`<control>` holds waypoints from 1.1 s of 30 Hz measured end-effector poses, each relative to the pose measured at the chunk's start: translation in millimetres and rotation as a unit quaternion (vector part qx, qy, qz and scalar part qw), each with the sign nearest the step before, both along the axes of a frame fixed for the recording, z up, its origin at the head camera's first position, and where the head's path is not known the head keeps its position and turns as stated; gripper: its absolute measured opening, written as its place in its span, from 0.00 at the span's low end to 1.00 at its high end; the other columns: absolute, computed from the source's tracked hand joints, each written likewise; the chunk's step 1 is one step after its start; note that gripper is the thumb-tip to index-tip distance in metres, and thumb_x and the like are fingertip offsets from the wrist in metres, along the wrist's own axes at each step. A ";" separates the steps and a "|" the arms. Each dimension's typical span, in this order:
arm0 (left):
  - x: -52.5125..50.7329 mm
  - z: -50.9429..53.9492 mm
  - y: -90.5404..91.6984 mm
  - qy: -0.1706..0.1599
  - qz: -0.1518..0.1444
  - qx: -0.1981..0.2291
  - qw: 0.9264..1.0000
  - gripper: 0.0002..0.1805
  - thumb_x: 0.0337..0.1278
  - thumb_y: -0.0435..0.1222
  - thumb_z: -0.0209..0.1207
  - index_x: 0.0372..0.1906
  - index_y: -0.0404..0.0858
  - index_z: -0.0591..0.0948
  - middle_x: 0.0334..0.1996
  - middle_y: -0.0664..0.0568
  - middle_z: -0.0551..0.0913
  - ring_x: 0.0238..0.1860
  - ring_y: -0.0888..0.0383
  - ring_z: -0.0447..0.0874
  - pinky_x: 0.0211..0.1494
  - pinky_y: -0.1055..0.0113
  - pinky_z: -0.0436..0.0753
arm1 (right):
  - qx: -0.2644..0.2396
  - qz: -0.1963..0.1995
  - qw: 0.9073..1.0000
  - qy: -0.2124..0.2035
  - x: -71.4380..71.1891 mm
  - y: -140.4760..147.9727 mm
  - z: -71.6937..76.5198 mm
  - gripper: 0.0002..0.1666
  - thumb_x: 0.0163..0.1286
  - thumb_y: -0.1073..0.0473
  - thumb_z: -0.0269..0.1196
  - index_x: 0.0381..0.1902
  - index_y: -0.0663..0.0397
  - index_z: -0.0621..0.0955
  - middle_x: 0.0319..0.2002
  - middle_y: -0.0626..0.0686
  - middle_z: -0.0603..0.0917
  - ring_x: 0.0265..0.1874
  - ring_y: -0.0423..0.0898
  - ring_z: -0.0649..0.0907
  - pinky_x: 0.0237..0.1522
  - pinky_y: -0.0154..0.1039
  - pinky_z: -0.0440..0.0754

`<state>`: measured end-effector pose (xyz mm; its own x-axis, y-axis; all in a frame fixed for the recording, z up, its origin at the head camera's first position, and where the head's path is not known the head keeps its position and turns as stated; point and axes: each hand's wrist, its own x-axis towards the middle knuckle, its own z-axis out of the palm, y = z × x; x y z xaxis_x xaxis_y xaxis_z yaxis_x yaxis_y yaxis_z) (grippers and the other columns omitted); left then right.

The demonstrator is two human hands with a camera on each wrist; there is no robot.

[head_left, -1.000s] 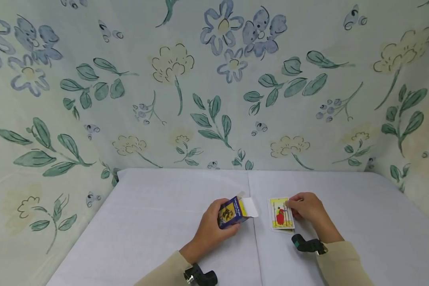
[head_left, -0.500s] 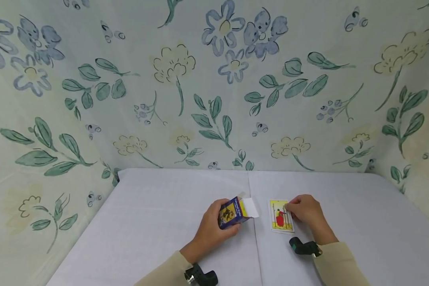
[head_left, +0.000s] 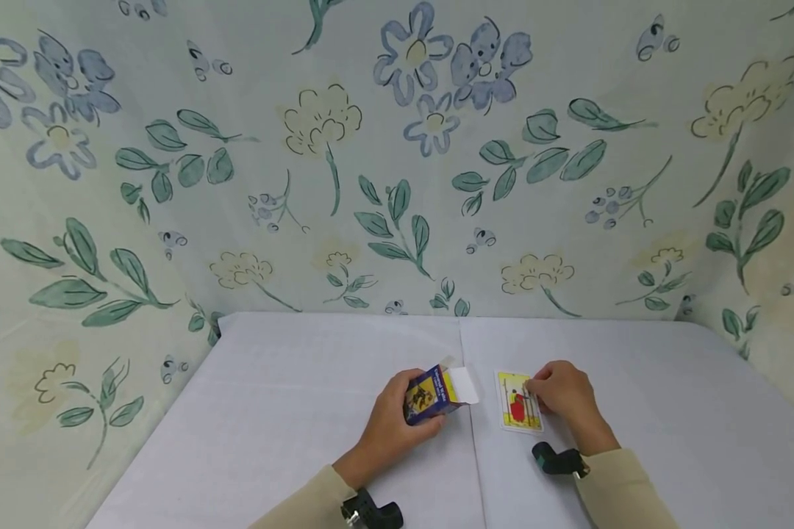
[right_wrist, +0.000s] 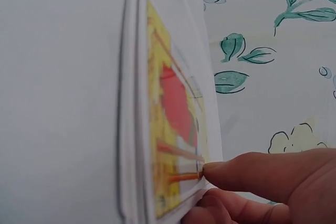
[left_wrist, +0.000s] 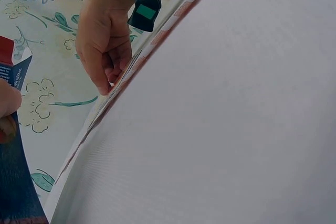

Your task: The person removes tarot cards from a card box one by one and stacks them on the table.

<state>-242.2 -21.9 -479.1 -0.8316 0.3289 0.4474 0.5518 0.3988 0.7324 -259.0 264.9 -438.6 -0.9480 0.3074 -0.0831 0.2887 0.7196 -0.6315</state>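
Observation:
In the head view my left hand (head_left: 393,422) grips a blue and yellow card box (head_left: 425,395), tilted, with its white end flap open to the right. That box (left_wrist: 18,171) also shows at the left edge of the left wrist view. To its right a small pile of cards lies face up on the white cloth, topped by a yellow picture card (head_left: 519,404) with a red figure. My right hand (head_left: 564,391) pinches the right edge of this card between thumb (right_wrist: 252,174) and fingers. The right wrist view shows the card (right_wrist: 176,108) nearly flush on the pile.
A white cloth (head_left: 291,397) with a centre crease covers the table. Behind it and at the sides hangs a floral curtain (head_left: 384,147). Each wrist bears a black camera mount, one on the left (head_left: 372,510) and one on the right (head_left: 559,461).
The top card has slid slightly and now lines up with the cards below. My right hand has shifted a little to the left with it. My left hand and the box stay still.

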 end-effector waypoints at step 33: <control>0.3 1.2 0.2 -0.001 0.001 -0.001 1.000 0.38 0.48 0.50 0.69 0.63 0.45 0.67 0.52 0.56 0.75 0.48 0.62 0.73 0.49 0.67 0.78 | 0.002 0.006 1.000 -0.009 1.3 -3.0 8.9 0.17 0.68 0.56 0.58 0.40 0.69 0.77 0.17 0.55 0.77 0.21 0.48 0.76 0.25 0.38 0.72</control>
